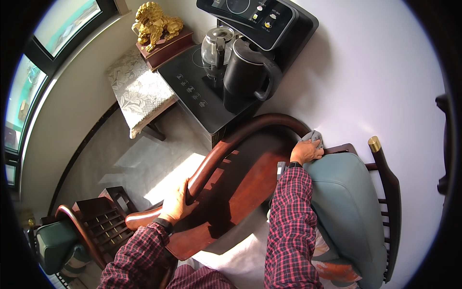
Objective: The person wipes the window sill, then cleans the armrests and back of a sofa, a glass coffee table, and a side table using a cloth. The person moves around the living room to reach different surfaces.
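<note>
Plaid sleeves (292, 216) reach over a brown chair (231, 204), left hand (176, 204) wrapped over its curved rail (240, 132), right hand (305, 152) closed on a grey cloth (314, 137) at the rail's far end, where pushing hard could bump the cabinet's (204, 115) near corner, jolting the kettle (245, 72) by its right edge.

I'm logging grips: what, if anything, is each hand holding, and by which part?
The left hand grips the chair's curved wooden armrest near its left end. The right hand holds a bunched grey cloth; which part cannot be told.
</note>
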`<state>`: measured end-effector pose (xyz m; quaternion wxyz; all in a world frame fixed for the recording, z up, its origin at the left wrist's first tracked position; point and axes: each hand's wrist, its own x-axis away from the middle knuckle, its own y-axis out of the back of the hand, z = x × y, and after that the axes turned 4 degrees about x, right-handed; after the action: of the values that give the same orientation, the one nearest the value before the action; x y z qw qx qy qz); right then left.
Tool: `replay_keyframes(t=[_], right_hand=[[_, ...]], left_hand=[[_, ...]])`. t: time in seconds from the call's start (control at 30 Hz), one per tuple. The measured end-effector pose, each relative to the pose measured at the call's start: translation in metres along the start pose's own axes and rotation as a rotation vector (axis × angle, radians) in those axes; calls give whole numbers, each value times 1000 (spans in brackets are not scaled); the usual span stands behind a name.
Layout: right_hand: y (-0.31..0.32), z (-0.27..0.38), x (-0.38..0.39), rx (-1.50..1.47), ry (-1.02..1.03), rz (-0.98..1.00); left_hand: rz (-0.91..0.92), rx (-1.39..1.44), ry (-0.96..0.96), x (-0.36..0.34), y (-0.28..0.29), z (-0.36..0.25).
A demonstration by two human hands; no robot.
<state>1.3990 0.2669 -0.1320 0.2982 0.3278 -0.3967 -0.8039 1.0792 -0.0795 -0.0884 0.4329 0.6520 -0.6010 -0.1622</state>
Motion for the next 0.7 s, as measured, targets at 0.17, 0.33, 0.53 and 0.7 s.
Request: replay_keyframes(t=[0.17, 0.33, 0.53, 0.7], right_hand=[[-49, 42, 78, -477, 446, 146], [-15, 13, 174, -681, 484, 628], [59, -53, 281, -71, 883, 792], [-10, -19, 202, 15, 699, 561]], left_hand=[[-20, -23, -5, 0, -2, 1], [-1, 11, 39, 0, -3, 0], [-50, -32, 30, 0, -6, 0], [-74, -79, 10, -2, -5, -2]])
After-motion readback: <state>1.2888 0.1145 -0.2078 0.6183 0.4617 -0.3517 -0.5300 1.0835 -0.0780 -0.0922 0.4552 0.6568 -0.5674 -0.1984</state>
